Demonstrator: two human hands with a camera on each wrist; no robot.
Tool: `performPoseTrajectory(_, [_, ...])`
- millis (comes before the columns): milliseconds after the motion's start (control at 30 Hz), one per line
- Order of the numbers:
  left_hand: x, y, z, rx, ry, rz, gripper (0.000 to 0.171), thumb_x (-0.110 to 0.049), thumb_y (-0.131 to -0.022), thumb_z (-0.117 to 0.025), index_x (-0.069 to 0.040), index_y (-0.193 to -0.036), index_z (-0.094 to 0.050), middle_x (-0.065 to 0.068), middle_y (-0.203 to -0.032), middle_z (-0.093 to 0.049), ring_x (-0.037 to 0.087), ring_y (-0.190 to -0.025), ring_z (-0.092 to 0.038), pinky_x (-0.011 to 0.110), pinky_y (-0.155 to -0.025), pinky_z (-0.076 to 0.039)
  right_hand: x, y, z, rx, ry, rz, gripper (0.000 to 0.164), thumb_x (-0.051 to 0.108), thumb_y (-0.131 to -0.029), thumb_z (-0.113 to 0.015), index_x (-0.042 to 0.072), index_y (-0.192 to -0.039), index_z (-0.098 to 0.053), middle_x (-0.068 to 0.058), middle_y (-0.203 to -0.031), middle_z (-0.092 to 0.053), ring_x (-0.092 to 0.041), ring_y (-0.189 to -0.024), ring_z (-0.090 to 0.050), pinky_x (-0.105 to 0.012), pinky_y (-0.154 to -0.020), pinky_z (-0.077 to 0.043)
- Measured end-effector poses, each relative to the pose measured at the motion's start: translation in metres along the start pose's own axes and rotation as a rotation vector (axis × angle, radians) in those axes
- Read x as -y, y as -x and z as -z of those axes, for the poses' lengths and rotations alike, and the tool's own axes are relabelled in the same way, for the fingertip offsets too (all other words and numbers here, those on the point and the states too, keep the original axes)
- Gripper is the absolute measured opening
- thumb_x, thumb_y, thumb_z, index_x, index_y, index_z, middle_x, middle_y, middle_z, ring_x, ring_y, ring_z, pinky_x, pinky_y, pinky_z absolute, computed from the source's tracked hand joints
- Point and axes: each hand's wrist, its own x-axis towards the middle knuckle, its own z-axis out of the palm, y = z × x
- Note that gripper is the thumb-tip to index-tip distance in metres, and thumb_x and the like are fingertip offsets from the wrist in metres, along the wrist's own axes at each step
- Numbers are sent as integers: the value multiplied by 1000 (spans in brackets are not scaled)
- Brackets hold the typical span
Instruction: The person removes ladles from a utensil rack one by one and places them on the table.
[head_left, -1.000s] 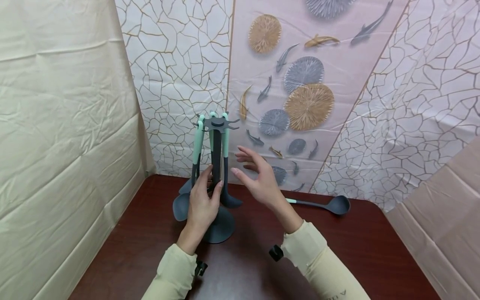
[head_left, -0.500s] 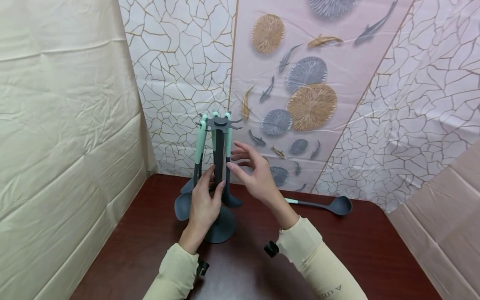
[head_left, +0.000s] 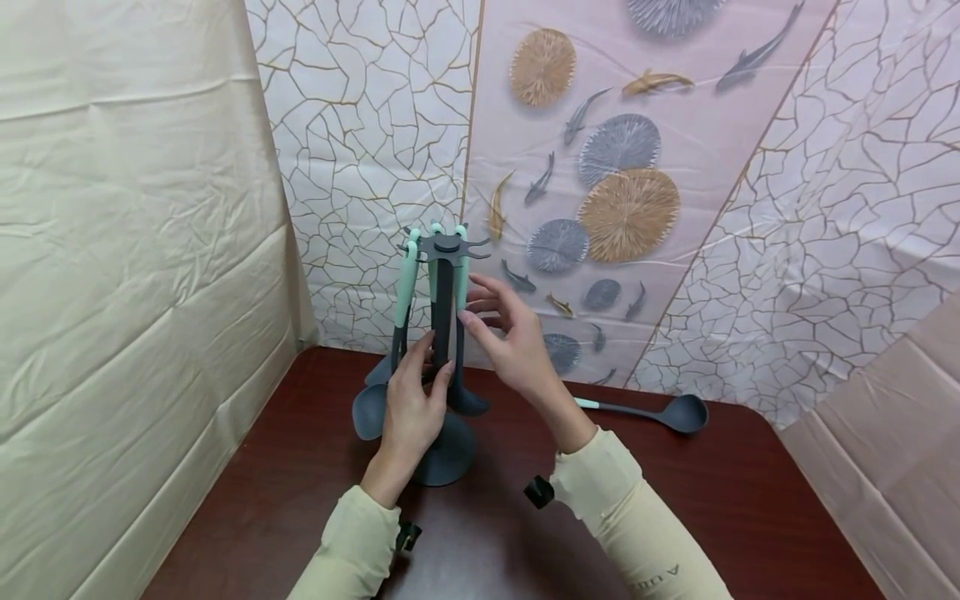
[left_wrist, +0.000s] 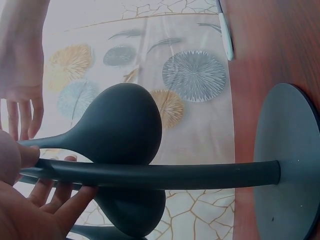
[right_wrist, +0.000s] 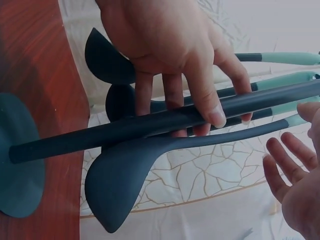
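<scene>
Watching from afar, I judge tipping the main risk: if my right hand (head_left: pixel 512 342) tugs sideways at the rightmost hanging utensil (head_left: pixel 471 403) while my left hand (head_left: pixel 415 408) slackens on the post (head_left: pixel 443 321), the rack (head_left: pixel 442 287) could rock on its round base (head_left: pixel 450 454). A careless brush might also knock that utensil's mint handle (head_left: pixel 462 283) off the hook ring (head_left: pixel 447 244). My left fingers and thumb curl round the post; my right hand is loose, fingers apart beside the mint handle, gripping nothing, and I cannot tell whether its thumb touches.

The rack stands upright on the table (head_left: pixel 480 533), left of centre, its long axis vertical. The utensil hangs at the post's right, handle up, bowl down and jutting rightward. Farther right, a ladle (head_left: pixel 684 414) lies near the back edge, handle pointing left, bowl right.
</scene>
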Motion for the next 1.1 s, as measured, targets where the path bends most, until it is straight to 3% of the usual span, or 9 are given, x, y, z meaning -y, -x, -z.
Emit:
performPoseTrajectory(100, [0,1,-1,0,-3,-4,51,-13,-106,-67,-11,-155,-52,14,-120,-66,28,-104,-71,46,-88,-62,2,-2,1,-5,-20,-28,49,11,-106,-66,19,-153,-55,-10,-130,-67,-27,-114,-68,-50,-94,-57])
performPoseTrajectory(400, [0,1,-1,-4,-10,-12,53,-10,-105,-68,-13,-155,-51,13,-119,-66,27,-103,-71,44,-84,-63,15,-9,1,21,8,-101,45,3,-105,-64,2,-149,-55,-22,-131,-66,-37,-113,-67,-56,-95,-56])
performPoseTrajectory(700, [0,1,-1,-2,-18,-9,52,-13,-106,-67,-11,-156,-51,14,-120,-66,28,-103,-71,44,-85,-62,13,-14,2,33,-36,-55,43,14,-110,-60,14,-152,-55,-13,-131,-67,-26,-115,-69,-46,-93,-59])
performPoseTrajectory(967, [0,2,-2,-2,-40,-16,54,-13,-106,-67,-11,-157,-49,14,-120,-66,27,-103,-71,43,-84,-62,9,-15,1,54,-63,-59,42,10,-111,-55,9,-152,-53,-14,-129,-67,-25,-112,-69,-42,-89,-61])
performPoseTrajectory(1100, [0,2,-3,-7,-37,-22,55,-11,-105,-68,-10,-157,-49,15,-119,-66,27,-102,-71,42,-84,-62,10,-15,2,57,-65,-65,41,10,-111,-55,8,-152,-53,-15,-127,-68,-26,-107,-70,-49,-88,-61])
